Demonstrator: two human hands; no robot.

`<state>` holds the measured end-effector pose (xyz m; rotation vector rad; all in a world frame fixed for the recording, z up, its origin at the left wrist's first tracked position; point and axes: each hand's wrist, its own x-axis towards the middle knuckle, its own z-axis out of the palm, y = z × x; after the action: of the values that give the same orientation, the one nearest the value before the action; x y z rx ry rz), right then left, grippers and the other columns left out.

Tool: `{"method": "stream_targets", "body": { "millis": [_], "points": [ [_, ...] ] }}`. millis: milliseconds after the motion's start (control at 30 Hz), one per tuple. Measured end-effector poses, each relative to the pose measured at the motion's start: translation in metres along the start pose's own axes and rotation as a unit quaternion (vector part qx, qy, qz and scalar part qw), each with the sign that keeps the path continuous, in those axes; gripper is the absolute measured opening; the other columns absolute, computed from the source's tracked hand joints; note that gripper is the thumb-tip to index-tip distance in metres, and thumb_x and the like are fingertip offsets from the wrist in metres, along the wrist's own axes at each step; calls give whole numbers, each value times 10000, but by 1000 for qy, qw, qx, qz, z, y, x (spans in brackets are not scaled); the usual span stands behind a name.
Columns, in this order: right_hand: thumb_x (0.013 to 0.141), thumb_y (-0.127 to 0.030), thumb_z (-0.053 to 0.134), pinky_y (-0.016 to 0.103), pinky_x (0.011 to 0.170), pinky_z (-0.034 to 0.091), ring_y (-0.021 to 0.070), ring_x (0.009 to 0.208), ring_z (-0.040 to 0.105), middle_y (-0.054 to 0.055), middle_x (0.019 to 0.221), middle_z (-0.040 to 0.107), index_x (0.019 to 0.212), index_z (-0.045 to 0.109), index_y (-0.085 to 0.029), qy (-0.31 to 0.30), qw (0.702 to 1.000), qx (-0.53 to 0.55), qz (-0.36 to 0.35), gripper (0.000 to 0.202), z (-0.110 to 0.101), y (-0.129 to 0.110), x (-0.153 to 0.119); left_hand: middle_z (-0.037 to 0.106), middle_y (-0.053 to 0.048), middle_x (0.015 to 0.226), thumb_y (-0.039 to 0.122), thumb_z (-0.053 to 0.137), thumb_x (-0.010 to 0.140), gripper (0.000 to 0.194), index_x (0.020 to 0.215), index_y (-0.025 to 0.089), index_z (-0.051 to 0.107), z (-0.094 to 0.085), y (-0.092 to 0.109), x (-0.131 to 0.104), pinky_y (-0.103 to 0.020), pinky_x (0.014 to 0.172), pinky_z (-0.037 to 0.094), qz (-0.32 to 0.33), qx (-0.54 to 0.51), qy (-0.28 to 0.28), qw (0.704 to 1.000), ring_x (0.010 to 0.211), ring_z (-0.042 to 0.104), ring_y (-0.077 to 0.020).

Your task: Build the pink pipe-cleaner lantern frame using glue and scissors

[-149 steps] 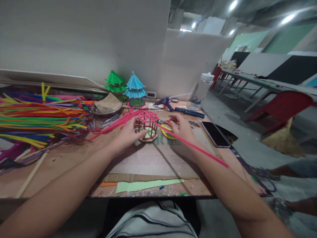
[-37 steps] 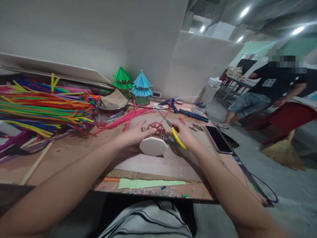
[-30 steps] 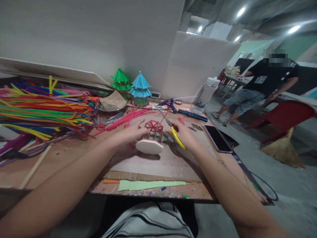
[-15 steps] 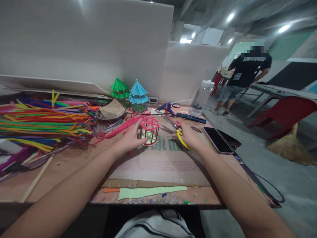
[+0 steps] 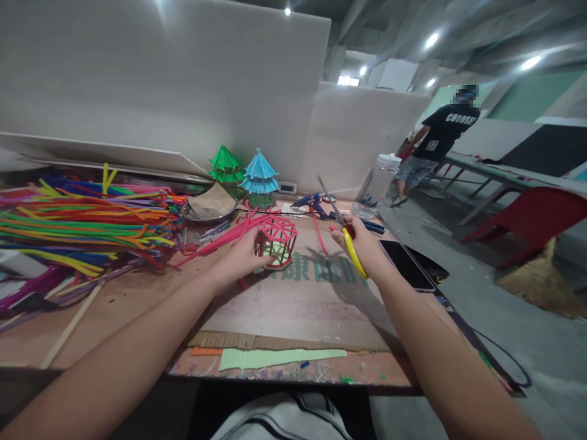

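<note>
A small cage-like frame with a pink top and dark posts (image 5: 280, 230) stands on the cardboard sheet (image 5: 293, 305). My left hand (image 5: 243, 256) holds it from the left, thumb at its base. My right hand (image 5: 362, 244) is closed on yellow-handled scissors (image 5: 351, 247), lifted over the sheet with the blades pointing up and away. A loose pink strip (image 5: 320, 235) lies between the frame and the scissors. More pink strips (image 5: 224, 237) lie behind my left hand.
Colourful pipe cleaners (image 5: 87, 220) heap at the left, beside a bowl (image 5: 211, 205). Green (image 5: 225, 164) and blue (image 5: 259, 174) pagoda models, a glue gun (image 5: 312, 203) and a bottle (image 5: 378, 183) stand or lie behind. A phone (image 5: 407, 264) is at the right; a person (image 5: 440, 137) is beyond.
My right hand has lifted the scissors off the sheet and tilted their blades upward. The pink strip beneath now shows. The person in the background has moved left. My left hand stays on the frame.
</note>
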<state>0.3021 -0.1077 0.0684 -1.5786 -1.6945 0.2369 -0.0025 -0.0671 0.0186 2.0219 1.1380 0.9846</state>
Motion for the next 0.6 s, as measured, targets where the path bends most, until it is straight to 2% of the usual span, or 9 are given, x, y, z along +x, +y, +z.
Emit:
{"method": "stream_targets", "body": {
  "millis": [100, 233, 400, 600],
  "points": [
    [829, -658, 615, 354, 699, 468, 235, 765, 588, 49, 855, 645, 1165, 601, -179, 42, 999, 4, -9, 585, 7, -2, -3, 662, -121, 1277, 312, 772, 750, 624, 1299, 189, 501, 3, 4, -1, -445, 1006, 554, 20, -35, 5, 999, 1153, 679, -278],
    [831, -663, 629, 342, 639, 441, 232, 713, 577, 42, 796, 615, 1118, 632, -187, 24, 1000, -18, 3, 555, 14, -7, -9, 606, -139, 1398, 308, 789, 778, 687, 1364, 211, 444, 2, 13, -3, -453, 1033, 559, 55, -113, 6, 992, 1241, 657, -281],
    [846, -642, 664, 331, 624, 447, 214, 680, 560, 24, 763, 604, 1150, 651, -197, 24, 998, -25, -47, 539, 13, -16, -15, 632, -107, 1363, 366, 816, 801, 639, 1344, 247, 500, -2, 17, -5, -477, 1087, 512, 107, -36, 43, 993, 1270, 633, -304],
    [931, -619, 585, 367, 692, 473, 238, 773, 578, 75, 915, 628, 1198, 609, -196, 30, 986, -62, -152, 501, 9, -22, -21, 591, -114, 1413, 335, 783, 834, 646, 1392, 246, 469, -5, 19, -6, -465, 1108, 482, 135, -4, 50, 990, 1295, 601, -295]
  ]
}}
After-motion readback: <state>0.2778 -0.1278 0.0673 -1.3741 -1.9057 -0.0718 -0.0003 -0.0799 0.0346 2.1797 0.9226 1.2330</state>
